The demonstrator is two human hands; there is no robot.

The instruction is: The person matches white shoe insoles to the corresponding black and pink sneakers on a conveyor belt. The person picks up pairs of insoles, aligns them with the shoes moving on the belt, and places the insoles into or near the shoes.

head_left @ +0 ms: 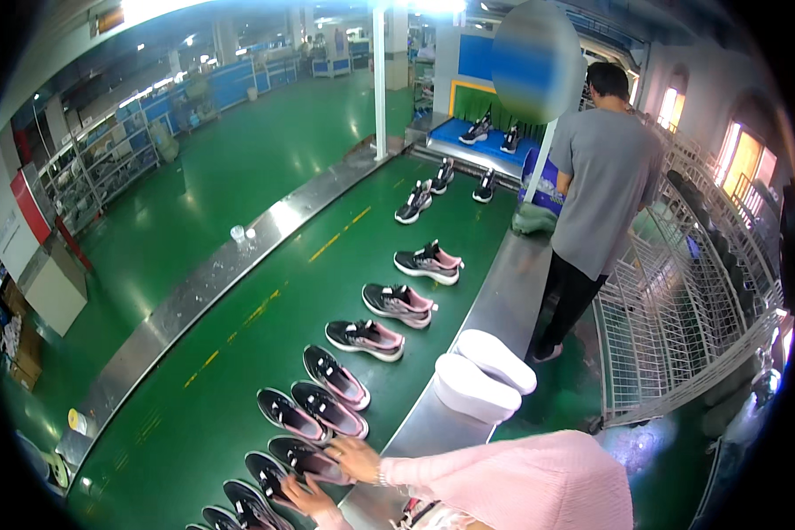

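Black sneakers with pink linings and pale soles lie in a row on a green conveyor belt [238,371]. At the near right edge of the belt, my right hand [355,459] has its fingers curled on the heel opening of one black sneaker [296,452]. Just below it, my left hand [309,497] reaches with fingers apart to the heel of the neighbouring sneaker [265,470]. Whatever lies under my fingertips is hidden. Two stacks of white sole-shaped pieces [477,389] rest on the metal edge ahead of my right arm.
A metal rail [265,225] borders the belt's left side. Farther along, more sneakers [427,262] lead to a blue platform [455,132] holding a pair. A person in a grey shirt [605,177] stands at the right, beside wire racks [671,309]. A white post [380,88] rises beyond the rail.
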